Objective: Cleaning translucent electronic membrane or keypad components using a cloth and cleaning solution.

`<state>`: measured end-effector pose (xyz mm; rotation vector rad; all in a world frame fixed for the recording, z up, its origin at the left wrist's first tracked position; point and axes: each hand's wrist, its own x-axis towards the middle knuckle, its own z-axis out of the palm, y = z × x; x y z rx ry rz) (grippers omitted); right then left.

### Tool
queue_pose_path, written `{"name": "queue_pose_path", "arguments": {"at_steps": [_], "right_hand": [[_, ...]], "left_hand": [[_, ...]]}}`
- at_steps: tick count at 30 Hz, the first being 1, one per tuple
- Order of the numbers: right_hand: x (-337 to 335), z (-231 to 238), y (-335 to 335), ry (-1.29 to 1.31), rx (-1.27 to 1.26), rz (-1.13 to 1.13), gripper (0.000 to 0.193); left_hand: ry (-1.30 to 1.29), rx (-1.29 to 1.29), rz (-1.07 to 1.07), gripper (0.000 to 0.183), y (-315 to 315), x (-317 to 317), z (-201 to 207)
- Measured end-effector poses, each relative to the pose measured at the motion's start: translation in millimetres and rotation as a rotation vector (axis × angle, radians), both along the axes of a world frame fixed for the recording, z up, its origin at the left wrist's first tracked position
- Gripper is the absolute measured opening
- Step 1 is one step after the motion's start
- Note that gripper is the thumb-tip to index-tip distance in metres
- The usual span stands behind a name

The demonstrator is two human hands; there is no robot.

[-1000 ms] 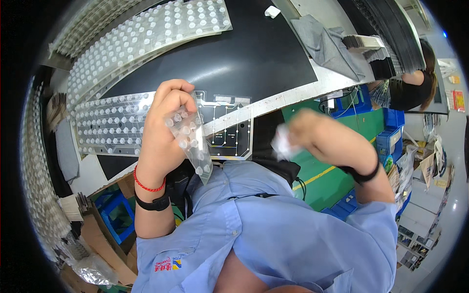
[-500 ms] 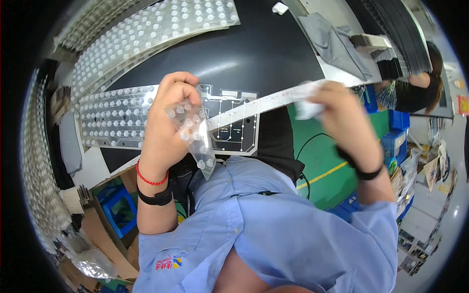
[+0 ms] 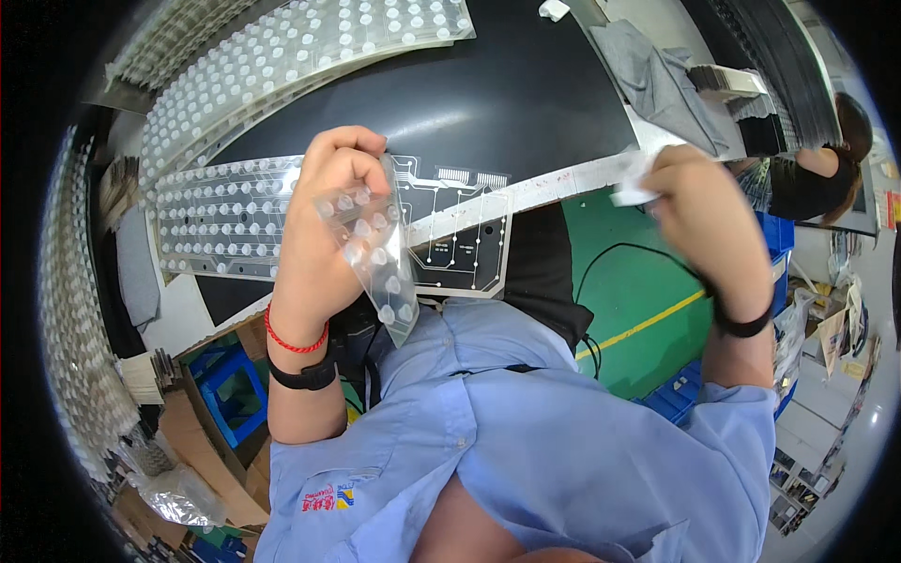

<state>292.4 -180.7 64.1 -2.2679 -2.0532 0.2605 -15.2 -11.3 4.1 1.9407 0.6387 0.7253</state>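
A clear keyboard membrane sheet (image 3: 221, 220) with rows of whitish domes and printed circuit lines lies over the table's front edge. My left hand (image 3: 324, 220) is closed on its right part, where the top layer's flap (image 3: 387, 272) is bent back, its domes showing. Right of that hand, the lower layer (image 3: 460, 263) is exposed, with silvery traces and dots. Away to the right, past the table edge, my right hand (image 3: 709, 211) pinches a crumpled white wipe (image 3: 633, 180). That hand is slightly blurred and apart from the sheet.
More domed sheets (image 3: 319, 47) lie stacked at the back left. A grey cloth (image 3: 657, 84) rests at the back right, near a small white piece (image 3: 554, 10). Blue crates (image 3: 676, 389) stand on the green floor (image 3: 619, 291). Another person (image 3: 817, 183) is at the far right.
My right hand has moved right with the white wipe, farther from the sheet. My left hand keeps its hold on the bent-back flap. The whole view has shifted slightly.
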Motion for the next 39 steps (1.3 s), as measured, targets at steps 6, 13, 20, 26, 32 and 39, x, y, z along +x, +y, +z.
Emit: {"name": "queue_pose_path", "arguments": {"at_steps": [6,13,20,26,32,39], "right_hand": [[-98,-37,79,0.313,0.468,0.253,0.028],[-13,-9,0,0.003,-0.263,0.04,0.009],[-65,-46,82,0.346,0.643,0.262,0.011],[-38,-38,5,0.509,-0.013,0.473,0.012],[36,-30,50,0.413,0.684,-0.229,0.014],[-65,-55,25,0.431,0.778,-0.123,0.021]], "left_hand": [[-0.147,-0.108,-0.007,0.01,15,1,-13],[-0.2,-0.252,0.01,0.007,10,-5,-15],[-0.174,-0.216,0.01,0.007,12,1,-14],[-0.238,-0.245,0.026,0.007,9,0,-16],[-0.334,-0.359,0.023,0.008,9,-1,-15],[-0.392,-0.447,0.156,0.014,3,-1,-10]]}}
